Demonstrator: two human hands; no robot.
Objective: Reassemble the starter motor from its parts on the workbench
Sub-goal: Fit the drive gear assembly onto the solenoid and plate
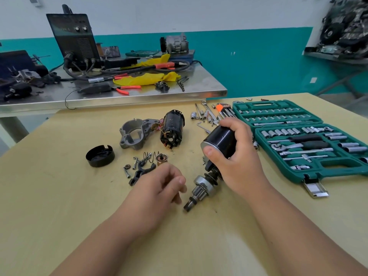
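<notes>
**Layout. All positions are given from the yoke.**

1. Bench (79, 196). It carries every loose part. The parts lie singly and apart, all to the left of the yoke. This is judged to be so that each can be lifted without disturbing the rest.

2. Socket case (348, 169). It lies open and flat just right of the yoke, beyond the right hand, probably to keep tools within that hand's reach.

3. Yoke (221, 139). The right hand (239, 156) is clamped on it, with the fingers curled over the far side and the thumb pressed on the near side. The black cylinder is held tilted, upper end away from the person. The grip sits on the body, which leaves the lower end free.

4. Nose casting (135, 134). It is well left of the yoke, with its opening upward.

5. Brush unit (172, 129). It stands left of the yoke, touching the casting's right side.

6. Cap (100, 155). It is farthest left and sits with its open side up.

7. Left hand (161, 184). It is below and left of the yoke. The fingers are loosely curled and hold nothing, and it is judged ready to steady the shaft.

8. Pinion (201, 188). It projects from the yoke's lower end, below the grip, and points toward the person. Whether the shaft tip touches the bench cannot be determined.

9. Fork (142, 172), spring (148, 157), plunger (161, 159) and bolts (126, 172). These are grouped left of the yoke, just beyond the left hand.
</notes>
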